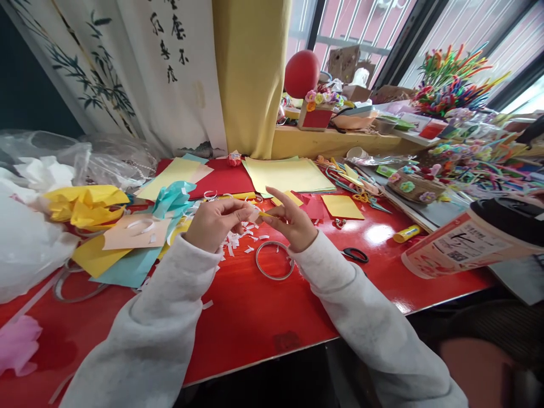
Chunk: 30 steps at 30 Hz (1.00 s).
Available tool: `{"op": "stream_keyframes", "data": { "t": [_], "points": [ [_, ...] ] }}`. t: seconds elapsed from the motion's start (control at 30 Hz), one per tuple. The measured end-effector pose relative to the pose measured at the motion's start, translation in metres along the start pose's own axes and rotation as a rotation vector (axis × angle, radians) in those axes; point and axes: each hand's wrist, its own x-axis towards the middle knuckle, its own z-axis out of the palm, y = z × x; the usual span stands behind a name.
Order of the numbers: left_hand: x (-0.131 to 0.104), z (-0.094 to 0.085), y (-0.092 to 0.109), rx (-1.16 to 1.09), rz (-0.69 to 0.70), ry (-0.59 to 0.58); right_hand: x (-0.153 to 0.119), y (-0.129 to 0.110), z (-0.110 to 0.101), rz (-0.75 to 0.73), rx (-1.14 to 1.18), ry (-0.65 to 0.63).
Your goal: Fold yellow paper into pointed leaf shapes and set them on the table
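My left hand (216, 222) is closed in a pinch above the table; what lies between its fingertips is too small to make out. Facing it, my right hand (295, 222) pinches a narrow yellow paper strip (266, 214), with the index finger raised. The fingertips of both hands nearly meet. Beneath them, small white paper scraps (232, 245) are scattered over the red table (255, 323). A thin roll of tape (274, 277) lies flat just below my right hand. Behind the hands are yellow paper squares (343, 207) and a red paper piece (312, 206).
Black-handled scissors (356, 255), a yellow glue stick (407, 233) and a tilted lidded cup (463, 241) stand to the right. Crumpled yellow tissue paper (85, 205) and a white plastic bag (29, 238) fill the left. Large yellow sheets (289, 174) lie at the back.
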Motion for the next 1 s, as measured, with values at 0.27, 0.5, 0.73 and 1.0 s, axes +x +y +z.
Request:
{"op": "stream_keyframes", "data": {
  "t": [0.27, 0.5, 0.73, 1.0],
  "points": [
    [-0.003, 0.006, 0.006, 0.000, -0.055, 0.025, -0.001, -0.006, 0.000, -0.090, 0.002, -0.047],
    [-0.005, 0.006, 0.005, -0.002, -0.030, -0.020, 0.000, -0.007, 0.004, -0.084, 0.021, -0.028],
    [-0.004, 0.005, 0.003, -0.015, -0.045, -0.027, -0.001, -0.007, 0.004, -0.081, -0.022, 0.015],
    [-0.004, 0.011, -0.003, 0.091, 0.005, 0.060, -0.002, -0.016, 0.005, -0.129, -0.023, -0.029]
  ]
}}
